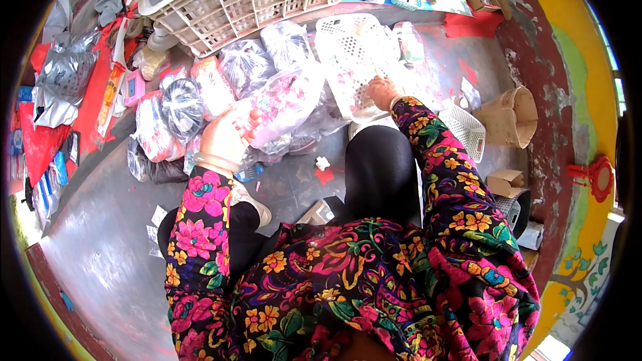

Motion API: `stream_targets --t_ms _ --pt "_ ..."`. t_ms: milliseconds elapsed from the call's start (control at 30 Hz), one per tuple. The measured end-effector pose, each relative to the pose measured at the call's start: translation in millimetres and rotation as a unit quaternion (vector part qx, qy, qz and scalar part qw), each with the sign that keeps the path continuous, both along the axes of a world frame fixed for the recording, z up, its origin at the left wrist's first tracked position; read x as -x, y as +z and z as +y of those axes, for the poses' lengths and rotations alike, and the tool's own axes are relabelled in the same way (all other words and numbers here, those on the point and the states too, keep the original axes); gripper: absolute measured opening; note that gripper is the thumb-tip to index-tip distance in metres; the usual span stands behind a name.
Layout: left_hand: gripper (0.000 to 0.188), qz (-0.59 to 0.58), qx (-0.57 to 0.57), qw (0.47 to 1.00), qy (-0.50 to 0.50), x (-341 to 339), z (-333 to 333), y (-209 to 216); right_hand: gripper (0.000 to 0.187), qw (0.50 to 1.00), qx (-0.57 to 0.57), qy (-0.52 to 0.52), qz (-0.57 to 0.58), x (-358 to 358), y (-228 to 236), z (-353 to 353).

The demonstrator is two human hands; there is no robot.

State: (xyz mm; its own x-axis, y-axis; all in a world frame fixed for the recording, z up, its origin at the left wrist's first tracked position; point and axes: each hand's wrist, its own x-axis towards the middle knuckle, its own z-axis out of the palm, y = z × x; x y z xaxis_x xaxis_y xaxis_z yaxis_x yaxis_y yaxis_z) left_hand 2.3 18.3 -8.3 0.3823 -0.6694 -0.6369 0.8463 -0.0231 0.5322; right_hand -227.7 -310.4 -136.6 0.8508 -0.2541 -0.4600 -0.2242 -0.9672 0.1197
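Squarely before your knees, you have both hands among bagged goods and a white basket.
Your left hand has its fingers curled against the left end of the clear bag of pink items, which lies just left of the white perforated basket; whether they grip the plastic, you cannot tell. Your right hand touches the basket's right side, fingers bent, their hold unclear. Beyond the dark-filled bags stands a large beige crate.

Storeroom-like place, bagged goods, large crate, painted wall (peeling below)
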Motion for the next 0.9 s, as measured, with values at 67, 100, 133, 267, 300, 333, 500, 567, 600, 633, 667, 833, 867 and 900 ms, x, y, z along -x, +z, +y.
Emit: stream_targets --t_ms 67,100,133,267,300,333,500,567,600,633,667,833,867,900 --pt "0.022 -0.004 0.008 1.000 -0.005 0.2 -0.3 -2.4 0.020 0.994 -0.015 -0.096 0.057 -6.3 6.7 1.9" --pt "0.024 -0.009 0.009 1.000 -0.016 0.8 -1.7 -1.1 0.020 0.993 -0.027 -0.110 -0.015 -2.3 5.4 -5.0" --pt "0.026 -0.015 0.009 1.000 -0.026 0.8 -1.7 1.7 0.018 0.989 -0.052 -0.062 -0.120 -5.8 5.2 -11.6" --pt "0.024 -0.025 -0.005 1.000 -0.011 6.1 -1.1 6.2 0.020 0.934 -0.210 -0.174 -0.231 -32.3 72.9 -13.2" --pt "0.025 -0.028 -0.015 0.999 -0.013 6.4 -0.9 5.1 0.019 0.916 -0.278 -0.133 -0.257 -40.5 92.6 -9.0" --pt "0.025 -0.034 -0.017 0.999 -0.010 6.1 2.4 4.9 0.021 0.920 -0.291 -0.108 -0.238 -58.2 115.4 4.2" --pt "0.025 -0.065 -0.025 0.997 -0.021 6.5 4.5 4.5 0.022 0.871 -0.433 0.065 -0.225 -127.4 146.2 71.2" --pt "0.025 -0.058 -0.018 0.998 -0.021 7.2 1.0 2.2 0.020 0.901 -0.405 0.099 -0.122 -151.6 140.7 97.8" --pt "0.025 -0.058 -0.018 0.998 -0.017 6.6 1.6 2.0 0.020 0.919 -0.359 0.140 -0.085 -162.6 126.4 107.6" --pt "0.027 -0.058 -0.017 0.998 -0.023 5.5 1.4 0.0 0.020 0.922 -0.345 0.162 -0.070 -169.7 111.8 112.0" --pt "0.029 -0.059 -0.017 0.998 -0.031 4.2 -0.7 -3.2 0.019 0.924 -0.332 0.181 -0.057 -173.9 94.7 113.1" --pt "0.031 -0.061 -0.009 0.997 -0.041 2.3 1.3 -4.9 0.017 0.915 -0.379 0.133 0.040 -176.0 66.9 131.2" --pt "0.031 -0.060 -0.014 0.997 -0.040 3.1 1.2 -2.8 0.016 0.930 -0.332 0.149 0.039 -174.2 63.0 133.8" --pt "0.031 -0.060 -0.021 0.997 -0.036 2.9 2.7 -1.4 0.015 0.943 -0.286 0.168 0.036 -174.3 65.4 140.4"
